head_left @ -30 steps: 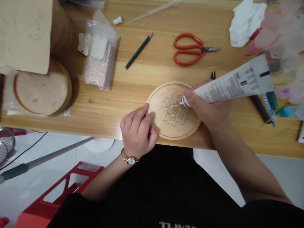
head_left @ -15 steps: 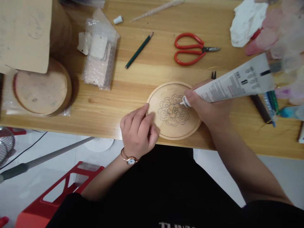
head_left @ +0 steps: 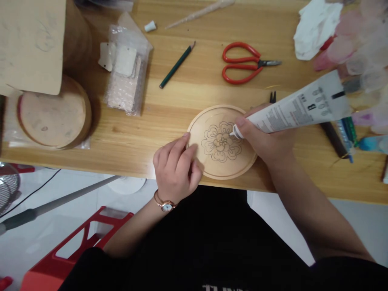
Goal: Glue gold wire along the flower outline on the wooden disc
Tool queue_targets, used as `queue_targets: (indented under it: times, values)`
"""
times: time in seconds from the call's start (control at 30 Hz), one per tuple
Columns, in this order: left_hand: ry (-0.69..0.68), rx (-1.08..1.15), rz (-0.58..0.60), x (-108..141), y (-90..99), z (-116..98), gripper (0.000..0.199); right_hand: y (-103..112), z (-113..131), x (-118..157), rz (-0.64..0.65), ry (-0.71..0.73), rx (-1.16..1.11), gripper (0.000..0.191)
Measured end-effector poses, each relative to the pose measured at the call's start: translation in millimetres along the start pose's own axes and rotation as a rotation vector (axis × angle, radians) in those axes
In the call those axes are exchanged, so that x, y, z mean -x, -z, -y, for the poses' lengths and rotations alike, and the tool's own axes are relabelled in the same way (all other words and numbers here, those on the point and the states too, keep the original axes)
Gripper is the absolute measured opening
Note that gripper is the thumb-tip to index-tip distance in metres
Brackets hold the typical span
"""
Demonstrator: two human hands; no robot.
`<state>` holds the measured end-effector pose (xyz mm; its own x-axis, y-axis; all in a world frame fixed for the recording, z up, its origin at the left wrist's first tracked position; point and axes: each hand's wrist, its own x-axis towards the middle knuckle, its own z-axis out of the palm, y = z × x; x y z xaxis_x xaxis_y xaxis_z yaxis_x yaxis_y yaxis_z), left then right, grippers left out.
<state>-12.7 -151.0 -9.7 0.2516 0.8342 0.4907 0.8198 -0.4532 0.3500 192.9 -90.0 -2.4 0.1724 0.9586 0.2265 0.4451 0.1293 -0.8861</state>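
A round wooden plate with a grooved rim lies at the table's front edge. Drawn on it in dark lines is a layered flower. My left hand, with curled fingers, grips the plate's left rim; its thumb is partly hidden. In my right hand is a white squeeze tube of glue with dark print, including a letter B. The tube slants down to the left, and its narrow nozzle points at the upper right petals. Whether the tip touches the wood I cannot tell.
Red-handled scissors and a dark green pencil lie beyond the plate. Farther left are a bubble-wrap packet and stacked wooden rounds. Several small bottles and a crumpled tissue crowd the right. A red stool stands below.
The nozzle tip stays over nearly the same upper right petals, while the tube's rear end has dipped slightly. My left hand keeps its place on the plate's rim.
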Motion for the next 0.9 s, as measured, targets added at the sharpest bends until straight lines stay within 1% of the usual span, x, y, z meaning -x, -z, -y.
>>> queue_targets:
  times: [0.17, 0.33, 0.43, 0.6, 0.77, 0.9]
  values:
    - [-0.004, -0.001, 0.003, -0.7, 0.5, -0.6, 0.029, -0.5, -0.1, -0.4, 0.007, 0.026, -0.08, 0.023]
    - [-0.003, -0.003, 0.003, -0.8, 0.5, -1.0, 0.028, -0.4, 1.3, -1.1, 0.003, -0.021, -0.052, 0.025]
    - [-0.002, -0.005, 0.007, -0.4, 0.6, -1.0, 0.029, -0.5, 0.8, -0.8, 0.014, -0.002, -0.041, 0.025]
    - [0.0, -0.007, 0.006, 0.3, 0.6, -0.7, 0.029, -0.5, -0.1, -1.2, -0.008, 0.008, -0.049, 0.024]
    - [-0.003, -0.005, 0.0, -0.2, 0.5, -0.4, 0.029, 0.9, -4.6, -2.5, 0.049, 0.029, -0.051, 0.027]
    - [-0.011, -0.001, 0.005, -0.6, 0.5, -0.1, 0.029, 0.8, -5.9, -4.0, 0.017, 0.034, -0.043, 0.028]
